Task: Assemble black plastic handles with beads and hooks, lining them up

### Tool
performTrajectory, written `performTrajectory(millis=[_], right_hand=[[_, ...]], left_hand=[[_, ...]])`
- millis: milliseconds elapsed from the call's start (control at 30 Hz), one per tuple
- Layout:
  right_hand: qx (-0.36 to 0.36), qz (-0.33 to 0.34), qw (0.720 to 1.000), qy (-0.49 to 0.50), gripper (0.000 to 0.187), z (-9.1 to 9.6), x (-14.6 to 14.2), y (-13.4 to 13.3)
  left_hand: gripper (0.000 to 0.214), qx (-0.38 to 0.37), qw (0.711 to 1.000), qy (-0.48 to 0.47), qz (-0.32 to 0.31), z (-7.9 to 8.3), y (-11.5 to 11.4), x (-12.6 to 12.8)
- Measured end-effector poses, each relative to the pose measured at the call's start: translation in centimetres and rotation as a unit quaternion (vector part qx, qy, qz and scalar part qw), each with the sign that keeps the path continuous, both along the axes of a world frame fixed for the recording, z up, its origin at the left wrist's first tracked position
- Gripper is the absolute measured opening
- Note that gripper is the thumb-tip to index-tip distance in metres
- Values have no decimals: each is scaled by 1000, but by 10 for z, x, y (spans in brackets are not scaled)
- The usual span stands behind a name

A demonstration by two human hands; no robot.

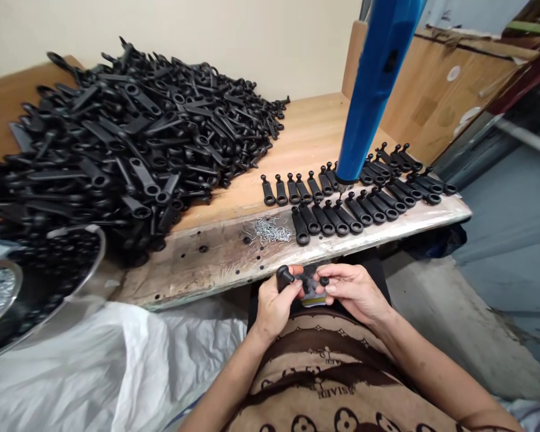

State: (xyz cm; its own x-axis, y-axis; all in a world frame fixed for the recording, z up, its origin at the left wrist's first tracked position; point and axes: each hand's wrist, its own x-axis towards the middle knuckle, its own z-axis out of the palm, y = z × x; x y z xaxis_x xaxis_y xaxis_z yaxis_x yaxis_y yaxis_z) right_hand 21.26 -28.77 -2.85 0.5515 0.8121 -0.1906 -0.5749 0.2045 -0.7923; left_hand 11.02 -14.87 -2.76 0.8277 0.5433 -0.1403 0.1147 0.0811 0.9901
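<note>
My left hand (272, 306) is wrapped round a black plastic link arm (284, 277), its rounded end sticking up above the fingers. Beside it, my right hand (353, 291) pinches a small round black piece (324, 281) between thumb and fingertips. Both hands are in front of my lap, just off the bench's near edge, a short gap between them. Most of the link arm is hidden by my fingers. On the bench beyond lie rows of similar black link arms (327, 219), each with a ring at one end and a ball-tipped stem at the other.
A blue screwdriver-like tool (371, 84) stands tip-down over the rows. Small metal pins (270, 230) lie scattered on the bench board (220, 255). A big heap of black parts (162, 126) fills the back left. Front left is a metal bowl (101, 258) of small black pieces.
</note>
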Motion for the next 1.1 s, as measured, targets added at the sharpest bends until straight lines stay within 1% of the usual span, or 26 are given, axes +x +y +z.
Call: performTrajectory(millis=[167, 300, 400, 500, 567, 633, 767, 933, 1100], right_hand=[[-9, -18, 993, -117, 19, 11, -5, -2], [-43, -2, 983, -177, 18, 17, -7, -1], [-62, 2, 980, -187, 22, 17, -10, 0], [-63, -20, 979, -191, 25, 15, -12, 1], [-71, -36, 973, -218, 19, 14, -12, 2], [-81, -50, 963, -250, 16, 14, -12, 3], [-82, -70, 954, -278, 19, 13, -11, 6], [-74, -98, 947, -298, 20, 13, -11, 12], [-63, -115, 954, -269, 19, 14, -14, 19]], left_hand=[[21, 27, 1000, -4, -6, -5, -8, 0], [19, 96, 995, 4, 8, -5, -12, 2], [18, 129, 991, -2, 30, -4, -12, 4], [19, 134, 990, -14, 48, -3, -13, 6], [22, 140, 989, -17, 47, -3, -13, 7], [24, 162, 986, -15, 36, -4, -13, 8], [24, 206, 978, -9, 31, -7, -12, 9], [25, 200, 979, -10, 45, -9, -11, 10], [24, 213, 976, 14, 43, -8, -12, 11]])
